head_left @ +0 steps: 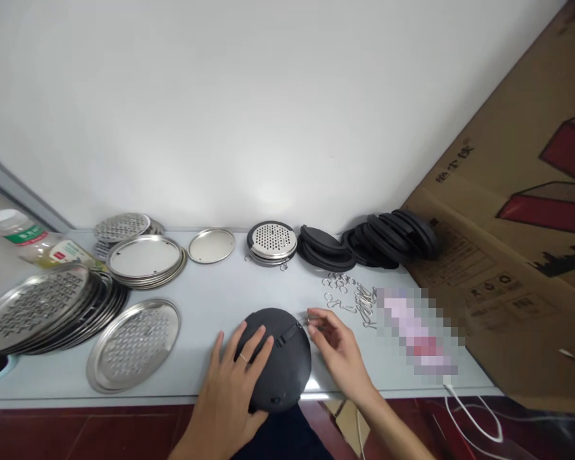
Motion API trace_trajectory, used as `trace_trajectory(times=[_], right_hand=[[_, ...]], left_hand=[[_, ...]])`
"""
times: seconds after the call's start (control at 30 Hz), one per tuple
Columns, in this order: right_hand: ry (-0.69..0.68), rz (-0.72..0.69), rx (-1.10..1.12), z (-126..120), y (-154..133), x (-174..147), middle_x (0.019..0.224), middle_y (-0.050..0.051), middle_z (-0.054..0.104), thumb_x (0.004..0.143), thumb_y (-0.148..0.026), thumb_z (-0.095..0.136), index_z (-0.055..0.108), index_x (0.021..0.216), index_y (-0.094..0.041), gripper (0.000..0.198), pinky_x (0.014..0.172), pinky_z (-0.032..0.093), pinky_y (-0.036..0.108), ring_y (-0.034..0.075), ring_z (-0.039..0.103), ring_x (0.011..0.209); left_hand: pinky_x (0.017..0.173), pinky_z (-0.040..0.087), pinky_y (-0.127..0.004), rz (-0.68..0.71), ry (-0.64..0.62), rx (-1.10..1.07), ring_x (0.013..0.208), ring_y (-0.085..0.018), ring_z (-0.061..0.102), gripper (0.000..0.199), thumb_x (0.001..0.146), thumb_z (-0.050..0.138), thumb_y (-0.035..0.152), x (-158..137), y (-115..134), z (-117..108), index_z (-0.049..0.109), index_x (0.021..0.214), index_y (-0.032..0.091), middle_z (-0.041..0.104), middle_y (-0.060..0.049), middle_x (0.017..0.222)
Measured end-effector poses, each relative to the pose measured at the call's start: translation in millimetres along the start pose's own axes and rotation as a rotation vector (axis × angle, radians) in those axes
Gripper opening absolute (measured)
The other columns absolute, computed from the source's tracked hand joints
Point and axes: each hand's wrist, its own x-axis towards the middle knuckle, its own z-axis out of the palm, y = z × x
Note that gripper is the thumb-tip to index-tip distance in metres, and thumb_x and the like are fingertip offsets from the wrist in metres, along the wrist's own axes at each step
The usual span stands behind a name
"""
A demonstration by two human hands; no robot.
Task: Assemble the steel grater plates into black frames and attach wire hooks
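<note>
A black round disc [290, 364], with a short strap-like strip on its face, tilts at the table's front edge. My left hand [234, 377] grips it, fingers spread over its face and thumb around its lower edge. At its upper right rim, my right hand [333, 345] pinches a small metal piece [305, 321] between thumb and forefinger; its exact shape is too small to make out. Several metal rings [340, 281] and wire clips [364, 305] lie loose beyond that hand. To the left lies a round metal grater plate [137, 345].
Stacked grater plates [43, 300] and plain metal plates [146, 255] stand left, beside a bottle [33, 236]. Along the wall are a single plate [211, 246], a finished-looking grater stack [273, 239] and black discs [388, 236]. A cardboard box [508, 255] borders the right.
</note>
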Motion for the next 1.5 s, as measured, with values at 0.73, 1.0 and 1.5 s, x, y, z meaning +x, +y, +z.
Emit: trace_trajectory(times=[0.73, 1.0, 1.5], right_hand=[[-0.134, 0.121, 0.329, 30, -16, -27, 0.061, 0.0, 0.061, 0.084, -0.057, 0.066, 0.068, 0.096, -0.018, 0.041, 0.045, 0.044, 0.025, 0.015, 0.054, 0.049], [0.007, 0.112, 0.533, 21, -17, 9, 0.084, 0.004, 0.067, 0.084, -0.054, 0.069, 0.06, 0.105, -0.019, 0.042, 0.043, 0.041, 0.021, 0.013, 0.059, 0.057], [0.055, 0.042, 0.36, 28, 8, -1, 0.094, 0.006, 0.064, 0.083, -0.052, 0.069, 0.062, 0.111, -0.021, 0.042, 0.064, 0.048, 0.03, 0.015, 0.055, 0.066]], left_hand=[[0.088, 0.054, -0.033, -0.774, 0.315, -1.375, 0.106, -0.025, 0.067, 0.043, 0.086, 0.062, 0.054, 51, -5, -31, 0.066, 0.115, 0.022, 0.073, -0.007, 0.114], [0.065, 0.052, -0.026, -0.747, 0.137, -1.548, 0.081, -0.021, 0.07, 0.044, 0.077, 0.07, 0.05, 113, -53, -38, 0.067, 0.102, 0.014, 0.076, -0.009, 0.096], [0.082, 0.056, -0.04, -0.762, -0.012, -1.144, 0.096, -0.02, 0.066, 0.034, 0.095, 0.058, 0.039, 255, -123, -27, 0.061, 0.118, 0.015, 0.065, -0.008, 0.114]])
